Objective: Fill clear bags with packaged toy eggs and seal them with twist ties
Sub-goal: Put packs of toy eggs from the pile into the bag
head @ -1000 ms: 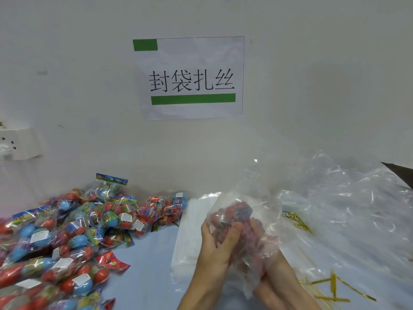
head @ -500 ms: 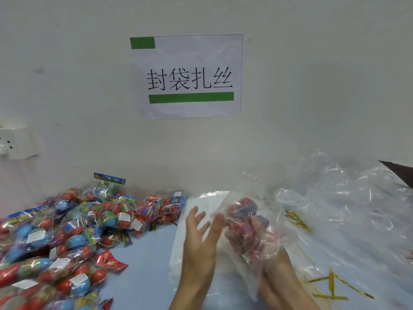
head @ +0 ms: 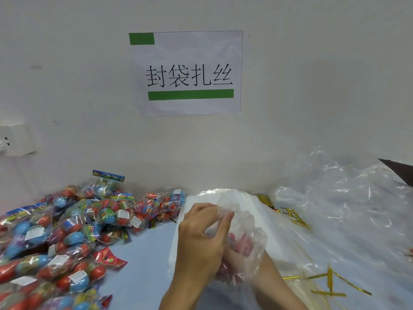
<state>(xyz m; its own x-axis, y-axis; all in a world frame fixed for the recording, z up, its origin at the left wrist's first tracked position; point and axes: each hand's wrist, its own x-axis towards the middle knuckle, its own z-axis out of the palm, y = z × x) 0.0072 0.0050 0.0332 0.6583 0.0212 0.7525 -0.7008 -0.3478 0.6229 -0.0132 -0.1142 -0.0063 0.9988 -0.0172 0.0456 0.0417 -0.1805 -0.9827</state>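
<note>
A clear bag (head: 244, 233) with red and blue packaged toy eggs inside sits between my hands at the bottom centre. My left hand (head: 201, 240) grips the bag's gathered top, fingers curled round the plastic. My right hand (head: 263, 271) is inside or under the bag, mostly veiled by plastic, holding the egg pack from below. A big pile of packaged toy eggs (head: 67, 231) covers the table's left side. Gold twist ties (head: 328, 285) lie to the right of my hands.
A stack of flat clear bags (head: 196, 204) lies under my hands. Crumpled clear plastic (head: 346, 202) fills the right side, with more gold ties (head: 290, 215) at its edge. A paper sign (head: 190, 72) hangs on the white wall; a socket (head: 13, 139) is at far left.
My left hand was open beside the bag half a second ago; now it has closed on the bag's top. The bag has dropped lower and its mouth is bunched.
</note>
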